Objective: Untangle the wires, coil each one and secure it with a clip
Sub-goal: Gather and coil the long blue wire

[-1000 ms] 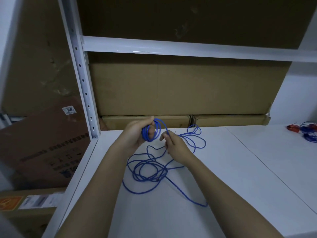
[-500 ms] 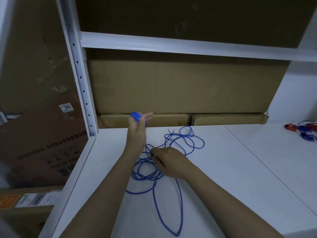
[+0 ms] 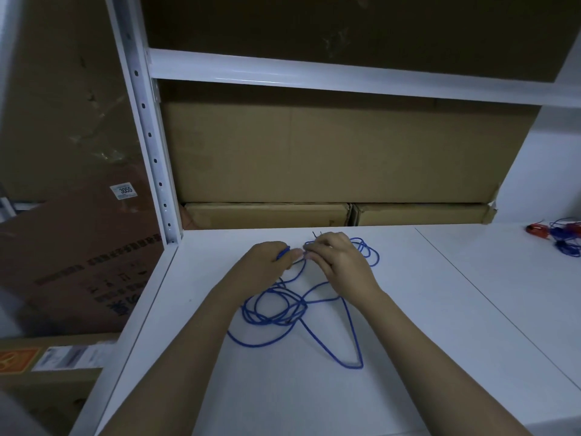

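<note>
Blue wire (image 3: 283,313) sprawls in loose loops on white table (image 3: 440,309); left hand (image 3: 267,262) grips small coil, right hand (image 3: 339,262) pinches strand beside it; risk: trailing loops snag, knot tightens, coil slips.

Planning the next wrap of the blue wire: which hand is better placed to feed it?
Right hand: it pinches the loose blue wire, while the left hand grips the coiled part.
</note>
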`<action>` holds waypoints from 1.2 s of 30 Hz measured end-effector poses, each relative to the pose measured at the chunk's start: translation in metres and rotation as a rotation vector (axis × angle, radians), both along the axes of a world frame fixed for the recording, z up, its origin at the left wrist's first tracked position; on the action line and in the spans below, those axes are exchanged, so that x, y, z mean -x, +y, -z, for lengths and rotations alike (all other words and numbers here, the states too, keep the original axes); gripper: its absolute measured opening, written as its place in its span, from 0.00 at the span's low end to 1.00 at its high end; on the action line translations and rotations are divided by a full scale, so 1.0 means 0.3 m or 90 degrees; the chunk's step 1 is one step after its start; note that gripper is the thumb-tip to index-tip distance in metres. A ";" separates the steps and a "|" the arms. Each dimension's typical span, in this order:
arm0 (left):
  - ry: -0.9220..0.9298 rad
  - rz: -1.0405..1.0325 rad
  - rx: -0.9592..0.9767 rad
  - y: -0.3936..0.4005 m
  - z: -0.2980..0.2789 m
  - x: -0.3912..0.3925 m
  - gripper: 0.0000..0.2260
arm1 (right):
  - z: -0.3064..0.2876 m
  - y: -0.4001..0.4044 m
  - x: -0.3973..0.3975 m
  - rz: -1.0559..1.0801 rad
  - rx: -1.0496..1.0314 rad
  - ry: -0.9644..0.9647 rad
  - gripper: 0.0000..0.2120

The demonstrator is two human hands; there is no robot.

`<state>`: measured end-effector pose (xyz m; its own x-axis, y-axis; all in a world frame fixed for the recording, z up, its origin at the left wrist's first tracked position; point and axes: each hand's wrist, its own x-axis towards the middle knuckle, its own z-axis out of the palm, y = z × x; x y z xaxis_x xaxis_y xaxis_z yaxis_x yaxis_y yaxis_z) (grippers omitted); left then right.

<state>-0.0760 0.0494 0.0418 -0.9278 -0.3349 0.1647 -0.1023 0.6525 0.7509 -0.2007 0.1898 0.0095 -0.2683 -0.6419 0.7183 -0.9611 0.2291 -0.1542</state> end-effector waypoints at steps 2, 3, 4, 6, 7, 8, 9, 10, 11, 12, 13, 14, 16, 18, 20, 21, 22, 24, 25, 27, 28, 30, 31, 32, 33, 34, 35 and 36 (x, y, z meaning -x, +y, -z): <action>0.038 -0.045 -0.035 -0.004 0.009 0.001 0.18 | -0.005 0.003 -0.002 0.031 0.022 -0.025 0.11; 0.061 -0.076 -0.062 -0.008 0.013 0.004 0.18 | -0.010 0.005 -0.003 0.050 0.031 -0.061 0.10; 0.086 -0.112 -0.095 -0.014 0.013 0.008 0.17 | -0.018 0.007 -0.003 0.074 0.041 -0.102 0.09; 0.129 -0.189 -0.140 -0.024 0.009 0.022 0.17 | -0.025 0.013 0.013 0.137 0.040 -0.146 0.09; 0.148 -0.222 -0.145 -0.029 0.007 0.028 0.18 | -0.024 0.017 0.023 0.166 0.029 -0.155 0.10; 0.168 -0.248 -0.147 -0.033 0.004 0.035 0.19 | -0.024 0.021 0.032 0.191 0.019 -0.164 0.10; 0.189 -0.268 -0.151 -0.035 0.004 0.040 0.20 | -0.023 0.028 0.041 0.211 0.015 -0.179 0.10; 0.214 -0.283 -0.154 -0.037 0.001 0.042 0.21 | -0.022 0.036 0.048 0.226 0.017 -0.197 0.10; 0.241 -0.294 -0.159 -0.037 -0.002 0.041 0.21 | -0.018 0.046 0.056 0.238 0.018 -0.217 0.10; 0.267 -0.302 -0.164 -0.038 -0.006 0.038 0.20 | -0.012 0.055 0.064 0.252 0.014 -0.231 0.11; 0.291 -0.312 -0.168 -0.041 -0.011 0.034 0.20 | -0.005 0.065 0.073 0.272 0.006 -0.239 0.11; 0.313 -0.323 -0.175 -0.043 -0.018 0.030 0.19 | -0.001 0.076 0.081 0.293 -0.001 -0.241 0.11; 0.350 -0.360 -0.208 -0.057 -0.031 0.021 0.19 | 0.019 0.101 0.104 0.334 -0.018 -0.256 0.11; 0.378 -0.402 -0.255 -0.077 -0.044 0.014 0.19 | 0.044 0.129 0.131 0.374 -0.046 -0.304 0.11; 0.391 -0.427 -0.259 -0.090 -0.054 0.011 0.19 | 0.059 0.136 0.146 0.411 -0.085 -0.334 0.11; 0.401 -0.435 -0.259 -0.095 -0.060 0.010 0.18 | 0.054 0.123 0.151 0.419 -0.098 -0.336 0.11; 0.414 -0.443 -0.264 -0.099 -0.066 0.010 0.18 | 0.045 0.107 0.150 0.422 -0.097 -0.333 0.10; 0.433 -0.454 -0.269 -0.111 -0.087 0.012 0.18 | 0.012 0.079 0.145 0.423 -0.067 -0.351 0.11; 0.439 -0.462 -0.258 -0.123 -0.097 0.012 0.18 | 0.003 0.073 0.147 0.420 -0.049 -0.366 0.11; 0.457 -0.467 -0.241 -0.148 -0.116 0.008 0.18 | 0.000 0.083 0.156 0.419 -0.032 -0.387 0.11; 0.471 -0.466 -0.250 -0.155 -0.122 0.003 0.18 | 0.005 0.095 0.158 0.425 -0.031 -0.398 0.11; 0.487 -0.477 -0.266 -0.159 -0.133 -0.005 0.18 | 0.026 0.117 0.160 0.449 -0.034 -0.425 0.11; 0.488 -0.481 -0.264 -0.158 -0.136 -0.008 0.17 | 0.039 0.120 0.160 0.460 -0.046 -0.433 0.11; 0.486 -0.475 -0.262 -0.155 -0.138 -0.008 0.17 | 0.048 0.116 0.160 0.470 -0.073 -0.431 0.11; 0.476 -0.456 -0.259 -0.149 -0.139 -0.005 0.17 | 0.054 0.110 0.160 0.479 -0.111 -0.427 0.11; 0.460 -0.426 -0.255 -0.139 -0.140 -0.002 0.17 | 0.056 0.101 0.158 0.483 -0.157 -0.421 0.11; 0.442 -0.391 -0.248 -0.128 -0.140 0.003 0.16 | 0.058 0.090 0.158 0.481 -0.204 -0.417 0.10; 0.428 -0.355 -0.239 -0.115 -0.141 0.005 0.16 | 0.056 0.080 0.155 0.477 -0.245 -0.417 0.10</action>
